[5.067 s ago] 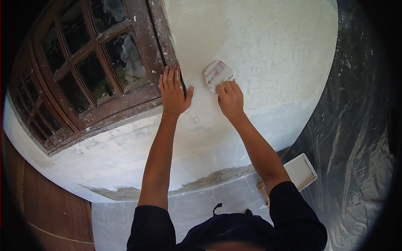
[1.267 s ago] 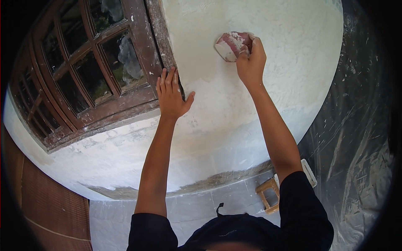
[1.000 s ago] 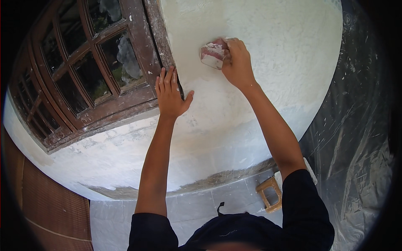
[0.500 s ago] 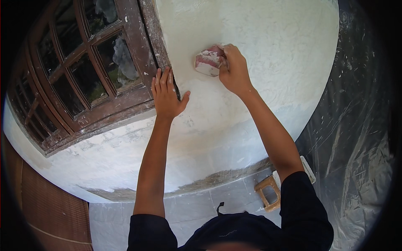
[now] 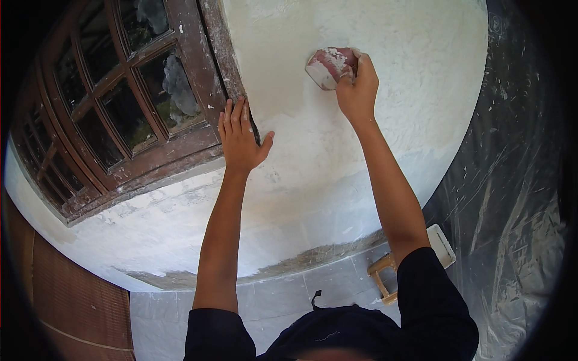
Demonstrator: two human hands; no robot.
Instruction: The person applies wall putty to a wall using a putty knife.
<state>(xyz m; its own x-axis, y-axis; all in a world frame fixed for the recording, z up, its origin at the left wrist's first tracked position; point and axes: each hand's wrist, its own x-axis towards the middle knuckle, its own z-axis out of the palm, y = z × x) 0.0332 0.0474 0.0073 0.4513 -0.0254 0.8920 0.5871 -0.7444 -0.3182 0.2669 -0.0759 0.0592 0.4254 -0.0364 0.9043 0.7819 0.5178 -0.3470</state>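
My right hand (image 5: 360, 90) grips a pinkish-red putty spreader (image 5: 330, 64) smeared with white putty. Its pale lower edge is at the cream-white wall (image 5: 301, 150), to the right of the window. Lying flat with fingers stretched, my left hand (image 5: 242, 135) rests at the lower right corner of the brown wooden window frame (image 5: 218, 48). Its thumb reaches onto the wall, and white specks dot its fingers.
Below the wall runs a grey tiled floor (image 5: 271, 296). A tan stool (image 5: 383, 274) and a white tray-like container (image 5: 442, 245) stand by my right elbow. Dark plastic sheeting (image 5: 506, 180) hangs along the right; a brown woven panel (image 5: 78, 295) is at lower left.
My right hand has moved up and to the right across the wall with the putty spreader, which has tilted. More of the white container shows. My left hand stays in place.
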